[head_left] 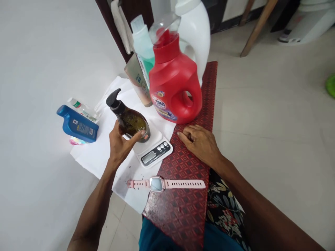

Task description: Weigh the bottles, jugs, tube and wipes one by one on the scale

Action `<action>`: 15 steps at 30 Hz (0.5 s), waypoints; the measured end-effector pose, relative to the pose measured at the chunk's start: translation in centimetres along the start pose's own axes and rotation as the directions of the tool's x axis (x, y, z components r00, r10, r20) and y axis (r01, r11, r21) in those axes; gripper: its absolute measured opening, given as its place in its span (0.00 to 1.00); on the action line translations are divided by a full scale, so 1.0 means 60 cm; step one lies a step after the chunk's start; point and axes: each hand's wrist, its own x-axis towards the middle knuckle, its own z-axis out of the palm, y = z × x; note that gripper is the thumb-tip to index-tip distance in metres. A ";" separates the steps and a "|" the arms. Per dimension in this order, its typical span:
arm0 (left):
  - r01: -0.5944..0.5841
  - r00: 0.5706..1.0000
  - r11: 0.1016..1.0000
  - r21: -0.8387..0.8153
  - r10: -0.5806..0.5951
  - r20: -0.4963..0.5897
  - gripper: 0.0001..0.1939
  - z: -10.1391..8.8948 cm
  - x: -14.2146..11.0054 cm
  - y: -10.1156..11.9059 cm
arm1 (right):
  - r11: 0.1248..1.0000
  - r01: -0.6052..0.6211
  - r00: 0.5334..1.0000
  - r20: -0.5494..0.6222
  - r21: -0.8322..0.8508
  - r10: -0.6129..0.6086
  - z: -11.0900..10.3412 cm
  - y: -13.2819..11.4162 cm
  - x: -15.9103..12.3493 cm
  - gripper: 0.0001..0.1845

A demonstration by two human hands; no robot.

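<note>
My left hand (120, 143) is wrapped around a dark pump bottle (132, 122) with a black pump head, thumb across its front. The bottle is at the white kitchen scale (156, 153); whether its base bears on the platform I cannot tell. The scale's display looks blank. My right hand (200, 143) rests on the red patterned table top (180, 209), fingers loosely curled with nothing visible in them. Just beyond it stands a red detergent jug (174, 80). A pink-strapped smartwatch (156, 183) lies flat in front of the scale.
A white sheet (104, 157) covers the table's left part. Near the wall are a blue bottle (80, 123) and a clear bottle (83, 111). Behind stand a beige tube (138, 82), a green-liquid bottle (143, 45) and a large white jug (197, 31). Wooden legs (258, 28) stand on the floor.
</note>
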 end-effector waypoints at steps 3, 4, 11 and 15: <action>0.007 0.995 1.000 -0.001 -0.007 -0.102 0.29 -0.013 0.026 -0.026 | 0.999 0.039 0.999 -0.005 -0.001 -0.039 0.000 0.003 0.000 0.20; 0.003 0.987 1.000 0.017 0.000 -0.158 0.30 -0.024 0.041 -0.041 | 0.999 0.053 0.999 -0.007 0.000 -0.053 0.000 0.004 0.000 0.20; 0.296 0.850 0.914 0.277 -0.120 -0.513 0.28 -0.118 0.167 -0.172 | 0.994 0.108 0.992 -0.060 -0.033 -0.110 0.001 0.009 0.001 0.21; 0.405 0.796 0.861 0.307 -0.166 -0.582 0.30 -0.133 0.212 -0.213 | 0.991 0.128 0.988 -0.079 -0.039 -0.131 0.002 0.010 0.001 0.22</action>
